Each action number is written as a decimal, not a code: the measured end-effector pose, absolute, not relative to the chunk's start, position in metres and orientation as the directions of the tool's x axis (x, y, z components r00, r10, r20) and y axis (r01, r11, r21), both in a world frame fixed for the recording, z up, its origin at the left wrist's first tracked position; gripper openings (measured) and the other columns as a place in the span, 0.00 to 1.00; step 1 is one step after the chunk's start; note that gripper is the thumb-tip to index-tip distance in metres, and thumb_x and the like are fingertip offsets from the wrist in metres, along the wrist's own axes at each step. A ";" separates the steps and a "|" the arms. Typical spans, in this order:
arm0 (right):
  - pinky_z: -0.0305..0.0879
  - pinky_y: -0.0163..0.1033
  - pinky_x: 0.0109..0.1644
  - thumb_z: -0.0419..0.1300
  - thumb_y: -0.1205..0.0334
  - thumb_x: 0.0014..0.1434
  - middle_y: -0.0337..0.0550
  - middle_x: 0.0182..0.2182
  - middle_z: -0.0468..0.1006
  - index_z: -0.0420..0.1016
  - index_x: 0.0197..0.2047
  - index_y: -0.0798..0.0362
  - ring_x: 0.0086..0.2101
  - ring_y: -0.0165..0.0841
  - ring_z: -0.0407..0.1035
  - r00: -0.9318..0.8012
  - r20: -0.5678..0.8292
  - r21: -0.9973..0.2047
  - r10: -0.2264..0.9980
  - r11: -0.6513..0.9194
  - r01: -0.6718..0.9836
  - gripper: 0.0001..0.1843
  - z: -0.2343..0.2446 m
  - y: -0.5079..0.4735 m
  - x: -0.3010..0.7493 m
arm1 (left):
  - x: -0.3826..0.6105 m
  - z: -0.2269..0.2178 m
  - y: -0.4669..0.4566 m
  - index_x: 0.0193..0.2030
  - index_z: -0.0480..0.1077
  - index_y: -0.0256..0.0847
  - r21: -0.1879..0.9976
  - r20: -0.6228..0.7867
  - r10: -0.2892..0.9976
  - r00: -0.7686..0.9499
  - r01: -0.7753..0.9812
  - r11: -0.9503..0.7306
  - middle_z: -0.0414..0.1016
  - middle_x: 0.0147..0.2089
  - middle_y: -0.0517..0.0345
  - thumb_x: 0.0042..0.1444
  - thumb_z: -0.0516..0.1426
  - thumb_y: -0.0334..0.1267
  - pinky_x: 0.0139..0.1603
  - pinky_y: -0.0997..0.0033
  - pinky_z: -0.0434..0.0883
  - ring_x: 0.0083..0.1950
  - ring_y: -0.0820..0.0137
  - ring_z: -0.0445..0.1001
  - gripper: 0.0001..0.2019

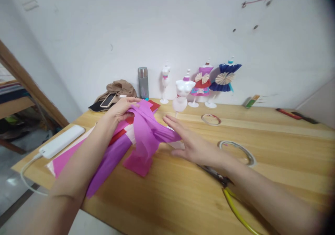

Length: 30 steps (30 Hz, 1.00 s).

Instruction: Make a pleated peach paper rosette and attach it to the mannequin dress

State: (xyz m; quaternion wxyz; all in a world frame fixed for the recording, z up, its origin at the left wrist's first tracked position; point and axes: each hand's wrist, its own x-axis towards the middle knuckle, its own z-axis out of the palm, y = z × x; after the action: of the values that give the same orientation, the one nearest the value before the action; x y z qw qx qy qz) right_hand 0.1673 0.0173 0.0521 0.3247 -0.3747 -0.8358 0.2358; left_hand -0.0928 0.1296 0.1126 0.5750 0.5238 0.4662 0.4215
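My left hand (124,109) grips a magenta sheet of crepe paper (146,130) at its upper left, the fingers partly hidden by folds. The sheet hangs twisted above the table, bunched toward its right end. There my right hand (188,142) has its fingers stretched out and thumb apart, beside the bunched end; whether they touch is unclear. Beneath lie more papers: a purple sheet (110,163), a pink piece (138,163) and red strips (117,136). Yellow-handled scissors (222,181) lie partly under my right forearm.
Against the wall stand a white dress-form figure (180,95), a smaller one (164,80) and two in paper dresses (202,78). A grey flask (143,83), phone (108,100) and brown cap (121,88) are back left. Tape rolls (252,158) lie right; a white power bank (62,141) left.
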 end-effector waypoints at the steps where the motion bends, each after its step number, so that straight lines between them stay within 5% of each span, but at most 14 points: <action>1: 0.59 0.60 0.66 0.65 0.58 0.57 0.52 0.69 0.63 0.60 0.71 0.43 0.65 0.49 0.61 -0.454 0.422 -0.631 0.784 0.614 0.474 0.40 0.051 0.018 0.165 | -0.092 0.112 0.129 0.40 0.78 0.33 0.995 -0.100 0.969 0.228 0.002 0.103 0.76 0.27 0.58 0.39 0.65 0.24 0.24 0.79 0.66 0.24 0.77 0.71 0.17; 4: 0.71 0.51 0.51 0.59 0.59 0.60 0.48 0.43 0.83 0.80 0.46 0.47 0.44 0.43 0.77 -0.271 0.467 -0.723 0.842 0.540 0.431 0.13 0.054 0.021 0.164 | -0.089 0.109 0.126 0.38 0.78 0.33 0.994 -0.105 0.945 0.311 0.028 0.101 0.76 0.28 0.58 0.37 0.69 0.27 0.27 0.78 0.67 0.24 0.78 0.70 0.17; 7: 0.69 0.43 0.36 0.60 0.54 0.56 0.43 0.28 0.81 0.77 0.30 0.49 0.30 0.37 0.73 -0.137 0.366 -0.862 0.921 0.391 0.322 0.10 0.063 0.024 0.170 | -0.089 0.105 0.124 0.34 0.78 0.32 0.984 -0.065 0.925 0.375 0.177 -0.002 0.78 0.30 0.54 0.39 0.71 0.39 0.32 0.76 0.68 0.29 0.75 0.72 0.15; 12: 0.58 0.38 0.28 0.63 0.48 0.50 0.39 0.22 0.72 0.72 0.26 0.49 0.24 0.31 0.63 -0.076 0.297 -0.917 0.952 0.306 0.255 0.14 0.073 0.026 0.178 | -0.091 0.109 0.117 0.40 0.80 0.37 0.857 0.067 0.933 0.354 0.459 -0.235 0.81 0.47 0.46 0.49 0.63 0.60 0.47 0.64 0.73 0.48 0.59 0.77 0.25; 16: 0.56 0.37 0.27 0.60 0.46 0.53 0.38 0.22 0.67 0.67 0.26 0.49 0.24 0.30 0.60 -0.182 0.226 -0.912 0.957 0.274 0.305 0.16 0.080 0.020 0.174 | -0.080 0.120 0.096 0.57 0.76 0.45 0.767 0.152 0.807 0.571 0.447 -0.461 0.73 0.64 0.50 0.49 0.66 0.50 0.61 0.60 0.68 0.64 0.54 0.70 0.28; 19: 0.56 0.36 0.26 0.59 0.44 0.53 0.38 0.23 0.66 0.66 0.28 0.49 0.24 0.30 0.59 -0.242 0.160 -0.913 0.957 0.237 0.333 0.16 0.086 0.014 0.171 | -0.064 0.122 0.077 0.62 0.72 0.50 0.720 0.076 0.695 0.715 0.443 -0.534 0.72 0.65 0.56 0.46 0.68 0.39 0.65 0.63 0.65 0.68 0.58 0.67 0.33; 22: 0.57 0.36 0.27 0.59 0.43 0.54 0.39 0.24 0.68 0.70 0.31 0.49 0.25 0.30 0.61 -0.264 0.162 -0.913 0.951 0.245 0.326 0.17 0.089 0.010 0.172 | -0.048 0.118 0.067 0.60 0.73 0.50 0.714 0.089 0.632 0.770 0.393 -0.579 0.77 0.59 0.56 0.44 0.69 0.33 0.58 0.68 0.70 0.61 0.61 0.73 0.33; 25: 0.63 0.38 0.31 0.61 0.43 0.55 0.41 0.28 0.73 0.72 0.34 0.49 0.29 0.34 0.67 -0.240 0.228 -0.914 0.944 0.292 0.281 0.17 0.090 0.009 0.178 | -0.040 0.115 0.062 0.43 0.80 0.45 0.673 0.074 0.587 0.806 0.394 -0.626 0.82 0.43 0.58 0.49 0.64 0.31 0.45 0.71 0.71 0.45 0.65 0.78 0.13; 27: 0.68 0.42 0.38 0.62 0.44 0.56 0.45 0.38 0.79 0.74 0.43 0.47 0.37 0.39 0.72 -0.194 0.286 -0.923 0.939 0.324 0.206 0.18 0.091 0.009 0.183 | -0.040 0.118 0.060 0.32 0.79 0.41 0.665 0.104 0.630 0.770 0.417 -0.620 0.80 0.33 0.60 0.52 0.61 0.32 0.38 0.73 0.68 0.36 0.69 0.75 0.04; 30: 0.70 0.49 0.50 0.61 0.44 0.59 0.48 0.54 0.77 0.68 0.60 0.42 0.53 0.46 0.72 -0.171 0.309 -0.940 0.935 0.327 0.091 0.28 0.093 0.009 0.188 | -0.043 0.127 0.055 0.24 0.73 0.38 0.715 0.196 0.781 0.593 0.459 -0.527 0.70 0.24 0.63 0.52 0.60 0.34 0.29 0.75 0.62 0.28 0.74 0.67 0.07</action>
State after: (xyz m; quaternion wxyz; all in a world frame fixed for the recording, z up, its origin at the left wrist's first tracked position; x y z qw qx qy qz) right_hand 0.1879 0.0091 0.0926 0.5037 -0.4008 -0.6404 0.4191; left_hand -0.0426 0.0547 0.1272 0.3141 0.8354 0.3710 0.2567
